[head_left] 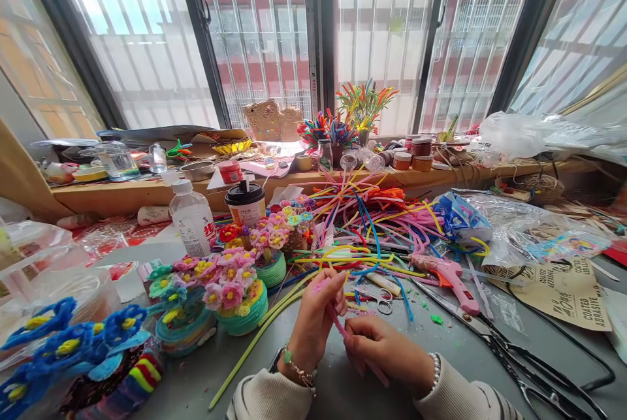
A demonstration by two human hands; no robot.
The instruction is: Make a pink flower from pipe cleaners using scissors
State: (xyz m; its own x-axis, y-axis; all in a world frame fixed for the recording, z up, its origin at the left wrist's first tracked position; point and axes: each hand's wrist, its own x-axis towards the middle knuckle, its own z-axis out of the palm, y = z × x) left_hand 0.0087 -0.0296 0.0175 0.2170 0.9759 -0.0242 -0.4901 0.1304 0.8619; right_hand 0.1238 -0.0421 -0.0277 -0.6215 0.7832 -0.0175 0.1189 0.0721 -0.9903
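Observation:
My left hand (316,319) is closed in a pinch round the upper end of a pink pipe cleaner (337,328) just above the grey table. My right hand (385,351) is closed on the lower stretch of the same pink pipe cleaner, whose end pokes out past my palm. Both hands sit close together near the table's front edge. A long yellow-green pipe cleaner (255,341) lies slanting under my left wrist. Small silver scissors (379,301) lie just beyond my fingers.
Pipe-cleaner flower pots (235,289) and blue flowers (73,341) stand at the left. A heap of coloured pipe cleaners (372,211) lies behind, with a pink glue gun (448,276), black shears (519,355), a bottle (192,217), a cup (245,203) and plastic bags (533,224).

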